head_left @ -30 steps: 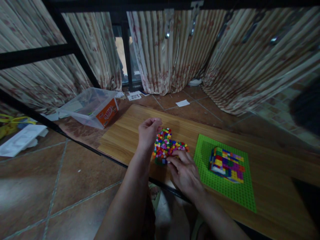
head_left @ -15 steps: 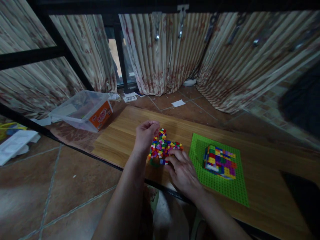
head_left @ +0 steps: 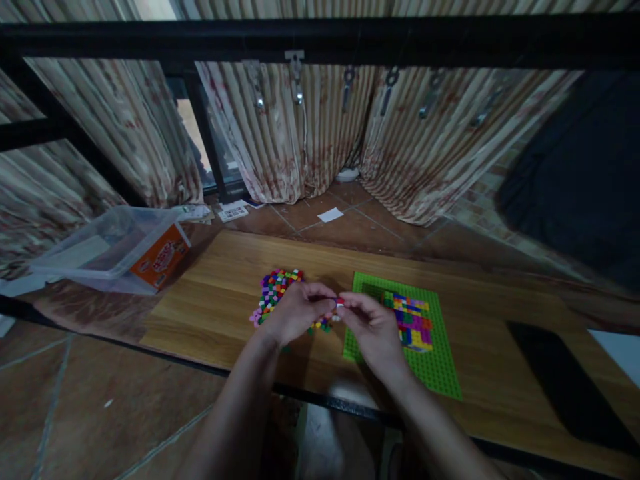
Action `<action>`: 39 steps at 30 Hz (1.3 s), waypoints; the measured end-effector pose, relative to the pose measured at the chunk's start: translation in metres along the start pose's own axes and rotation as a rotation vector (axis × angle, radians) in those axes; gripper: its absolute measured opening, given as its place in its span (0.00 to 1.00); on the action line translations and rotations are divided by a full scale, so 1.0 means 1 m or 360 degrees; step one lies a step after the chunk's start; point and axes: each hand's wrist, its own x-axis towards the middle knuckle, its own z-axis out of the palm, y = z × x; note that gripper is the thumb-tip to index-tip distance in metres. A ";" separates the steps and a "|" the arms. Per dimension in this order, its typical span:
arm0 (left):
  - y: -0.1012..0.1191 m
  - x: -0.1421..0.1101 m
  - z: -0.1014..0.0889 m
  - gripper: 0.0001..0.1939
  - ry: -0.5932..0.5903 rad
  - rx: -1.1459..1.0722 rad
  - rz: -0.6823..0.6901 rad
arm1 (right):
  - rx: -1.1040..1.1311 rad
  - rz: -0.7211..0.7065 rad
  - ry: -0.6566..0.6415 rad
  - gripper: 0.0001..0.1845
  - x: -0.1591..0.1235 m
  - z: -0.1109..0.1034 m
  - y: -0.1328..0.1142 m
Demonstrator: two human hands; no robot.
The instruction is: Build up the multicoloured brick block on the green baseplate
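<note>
My left hand and my right hand meet over the wooden table, their fingertips nearly touching. Between them is a small toy brick, red and white, pinched in the right fingers. The left fingers are closed on a tiny brick too, mostly hidden by the thumb. Under and behind my left hand spreads a pile of loose colored bricks, partly covered by it. To the right lies a green baseplate bearing a low block of many-colored bricks, its left side partly hidden by my right hand.
A clear plastic bin with an orange label stands left of the table. On the table's right lie a black flat object and a white sheet. Paper lies on the tiled floor before the curtains.
My left hand has come right and down from above the pile, and my right hand has lifted off the pile; they now meet around a brick. The view has turned to the right.
</note>
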 end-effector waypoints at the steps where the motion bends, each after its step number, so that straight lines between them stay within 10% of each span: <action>1: 0.000 0.001 0.002 0.08 0.0005 -0.0024 -0.0011 | 0.0125 0.0079 0.0050 0.11 0.001 0.001 0.001; 25: 0.000 -0.003 -0.004 0.14 -0.0095 -0.0154 -0.0092 | 0.0558 0.0526 0.0055 0.14 0.002 0.000 -0.010; 33: -0.007 0.002 -0.017 0.10 0.0067 -0.0134 -0.0142 | -0.0840 -0.0214 -0.0151 0.10 -0.009 0.001 0.006; 39: -0.006 0.002 -0.015 0.09 0.0019 -0.0023 -0.0194 | -0.1201 -0.0355 -0.0313 0.13 -0.011 0.004 0.008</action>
